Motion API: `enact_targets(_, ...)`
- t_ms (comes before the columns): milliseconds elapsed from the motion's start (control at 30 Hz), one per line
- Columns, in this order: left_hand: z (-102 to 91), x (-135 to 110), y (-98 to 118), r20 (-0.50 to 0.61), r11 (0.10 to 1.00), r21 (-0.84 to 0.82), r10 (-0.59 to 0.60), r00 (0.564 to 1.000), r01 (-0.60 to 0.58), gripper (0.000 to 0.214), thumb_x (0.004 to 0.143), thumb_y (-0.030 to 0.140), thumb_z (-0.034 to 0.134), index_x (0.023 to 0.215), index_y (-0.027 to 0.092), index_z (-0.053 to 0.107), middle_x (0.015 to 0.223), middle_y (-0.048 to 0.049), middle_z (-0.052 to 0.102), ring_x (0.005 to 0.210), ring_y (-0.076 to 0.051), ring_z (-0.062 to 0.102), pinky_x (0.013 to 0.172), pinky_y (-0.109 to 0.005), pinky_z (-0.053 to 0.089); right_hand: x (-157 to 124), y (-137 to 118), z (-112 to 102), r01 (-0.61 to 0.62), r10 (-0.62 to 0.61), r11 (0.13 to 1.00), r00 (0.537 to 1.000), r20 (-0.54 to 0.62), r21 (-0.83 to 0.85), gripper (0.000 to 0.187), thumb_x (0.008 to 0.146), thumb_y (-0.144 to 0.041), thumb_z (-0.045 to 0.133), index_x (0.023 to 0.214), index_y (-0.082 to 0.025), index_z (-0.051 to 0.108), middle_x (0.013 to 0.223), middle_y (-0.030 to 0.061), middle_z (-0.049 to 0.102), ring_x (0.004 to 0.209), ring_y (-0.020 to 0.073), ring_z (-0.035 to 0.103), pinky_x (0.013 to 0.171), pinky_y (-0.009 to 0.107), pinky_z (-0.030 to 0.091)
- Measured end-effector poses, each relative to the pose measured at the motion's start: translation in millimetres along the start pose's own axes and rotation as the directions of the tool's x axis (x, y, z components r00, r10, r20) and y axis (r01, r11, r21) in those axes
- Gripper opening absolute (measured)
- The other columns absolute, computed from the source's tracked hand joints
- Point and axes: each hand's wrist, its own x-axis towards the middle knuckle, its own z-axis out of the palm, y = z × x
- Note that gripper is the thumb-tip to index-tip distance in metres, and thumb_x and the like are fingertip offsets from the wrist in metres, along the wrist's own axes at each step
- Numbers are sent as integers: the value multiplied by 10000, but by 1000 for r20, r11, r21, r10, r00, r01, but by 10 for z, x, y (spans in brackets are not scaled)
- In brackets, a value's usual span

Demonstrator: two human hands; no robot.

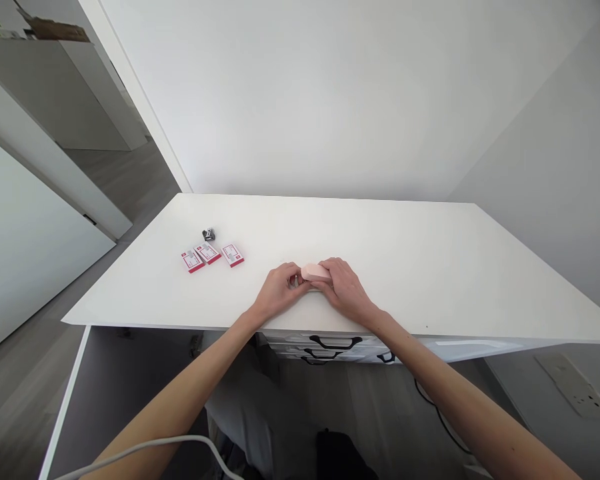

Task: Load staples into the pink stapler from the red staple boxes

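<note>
Bare forearms, sleeveless to the elbows; possibly grey trousers below.

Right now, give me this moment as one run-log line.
left hand: touching small pink oblong object | right hand: gripping it | white table: three red-and-white small boxes, small dark clip far left

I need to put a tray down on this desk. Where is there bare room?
The whole right part of the white desk is bare, from the right hand to the right edge. The back strip along the wall is bare too. The left holds three small red-and-white boxes and a small dark object. Front middle, both hands, left hand included, hold a small pink object.
</note>
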Motion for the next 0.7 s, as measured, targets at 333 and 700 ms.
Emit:
enact_targets(333, 150, 31, 38, -31, 993, 57, 106, 994, -104, 234, 978, 457, 713, 1013, 232, 764, 824, 7, 683, 755, -162, 582, 870, -373, 440, -56, -4, -19, -240, 264, 911, 964, -26, 335, 286, 1098, -490, 446, 1266, -259, 424, 1143, 98, 639, 975, 261, 638, 869, 459, 549)
enact_targets(700, 282, 79, 135, -102, 980, -82, 172, 980, -180, 189, 951, 405, 747, 1012, 226, 759, 1037, -59, 733, 943, -204, 672, 830, -345, 527, -192, -70, -330, -223, 338, 776, 937, -90, 590, 298, 1088, -551, 529, 1216, -284, 491, 1275, 99, 611, 1267, 245, 629, 1105, 511, 531)
